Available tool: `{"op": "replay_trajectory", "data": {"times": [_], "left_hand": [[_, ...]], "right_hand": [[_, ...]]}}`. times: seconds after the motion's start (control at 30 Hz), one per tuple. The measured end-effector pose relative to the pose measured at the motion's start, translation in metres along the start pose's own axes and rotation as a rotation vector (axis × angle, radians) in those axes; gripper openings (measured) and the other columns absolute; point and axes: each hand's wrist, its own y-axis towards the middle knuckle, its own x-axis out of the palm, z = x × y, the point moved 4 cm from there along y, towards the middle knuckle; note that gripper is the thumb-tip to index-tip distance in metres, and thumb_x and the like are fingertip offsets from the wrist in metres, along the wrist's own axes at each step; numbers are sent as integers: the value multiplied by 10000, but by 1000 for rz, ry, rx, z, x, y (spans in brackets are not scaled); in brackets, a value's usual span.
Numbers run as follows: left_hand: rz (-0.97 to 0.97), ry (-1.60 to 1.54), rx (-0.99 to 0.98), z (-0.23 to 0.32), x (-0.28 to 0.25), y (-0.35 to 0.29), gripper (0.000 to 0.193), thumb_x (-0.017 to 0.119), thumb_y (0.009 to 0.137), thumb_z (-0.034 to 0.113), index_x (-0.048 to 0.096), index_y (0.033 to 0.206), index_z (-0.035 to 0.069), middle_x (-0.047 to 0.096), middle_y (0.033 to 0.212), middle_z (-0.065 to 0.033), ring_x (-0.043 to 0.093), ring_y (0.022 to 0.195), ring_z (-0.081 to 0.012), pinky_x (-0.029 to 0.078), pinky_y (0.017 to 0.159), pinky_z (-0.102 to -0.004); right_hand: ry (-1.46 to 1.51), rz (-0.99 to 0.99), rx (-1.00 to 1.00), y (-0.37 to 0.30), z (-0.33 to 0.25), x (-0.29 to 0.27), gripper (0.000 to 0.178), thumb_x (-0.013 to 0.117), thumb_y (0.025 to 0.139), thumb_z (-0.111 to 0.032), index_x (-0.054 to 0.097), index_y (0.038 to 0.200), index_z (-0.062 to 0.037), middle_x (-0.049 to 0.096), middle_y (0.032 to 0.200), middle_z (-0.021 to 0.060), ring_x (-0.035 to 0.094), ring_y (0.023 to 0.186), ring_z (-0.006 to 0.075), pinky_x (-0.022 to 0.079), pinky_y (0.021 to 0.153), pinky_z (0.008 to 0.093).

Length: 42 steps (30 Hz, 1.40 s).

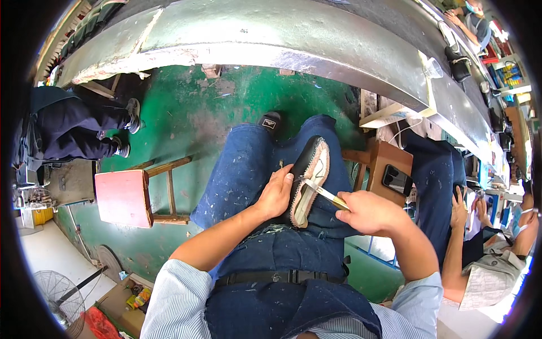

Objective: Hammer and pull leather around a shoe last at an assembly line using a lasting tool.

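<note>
A black shoe (pixel 309 183) lies across my lap with its pale underside turned up. A toothed, stitched-looking tan edge runs round that underside. My left hand (pixel 275 192) grips the shoe's left side, fingers wrapped against the black upper and thumb near the edge. In my right hand (pixel 367 212) is a slim tool with a pale flat shank (pixel 322 191) and a yellowish handle end. Its tip touches, or nearly touches, the middle of the underside; whether it is a brush or a blade I cannot tell.
A long metal-edged workbench (pixel 271 53) curves across the front. A stool with a pink seat (pixel 123 198) stands at left; a brown stool (pixel 389 164) at right bears a black phone (pixel 397 179). Other people sit on both sides. A fan (pixel 59 294) is at lower left.
</note>
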Motion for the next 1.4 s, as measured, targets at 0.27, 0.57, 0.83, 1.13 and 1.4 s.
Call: {"op": "replay_trajectory", "data": {"times": [0.27,0.57,0.83,1.13,1.4], "left_hand": [[-9,-657,-154,16,-5,-7,647,387,1048,387,208,1492,-48,338,1498,-208,330,1397,-287,247,1159,-370],[-106,-447,-90,-9,-5,16,905,707,888,409,197,1552,66,313,1512,-225,304,1411,-309,280,1155,-393],[-32,-33,-131,32,-4,19,836,682,906,236,179,1571,181,363,1482,-222,350,1377,-332,293,1143,-391],[127,93,35,22,0,8,822,642,916,174,151,1574,129,433,1416,-211,374,1346,-338,291,1139,-378],[25,383,161,59,-1,9,588,497,967,125,318,1523,191,388,1448,-295,378,1323,-510,405,1072,-450]], "right_hand": [[17,93,-117,27,9,27,285,587,927,-245,607,1057,8,666,886,232,648,853,419,514,775,495],[800,216,-64,27,29,75,292,651,903,-185,598,1133,-12,634,812,113,627,712,233,498,650,343],[-290,724,-290,24,31,0,484,632,866,-93,478,1293,75,574,1147,231,593,1033,383,511,898,424],[417,583,-296,47,33,31,301,587,939,-195,570,1164,4,657,948,207,658,878,369,509,795,444],[1179,169,-170,66,60,73,326,627,960,-224,568,1187,1,622,854,38,569,656,81,388,448,223]]}}
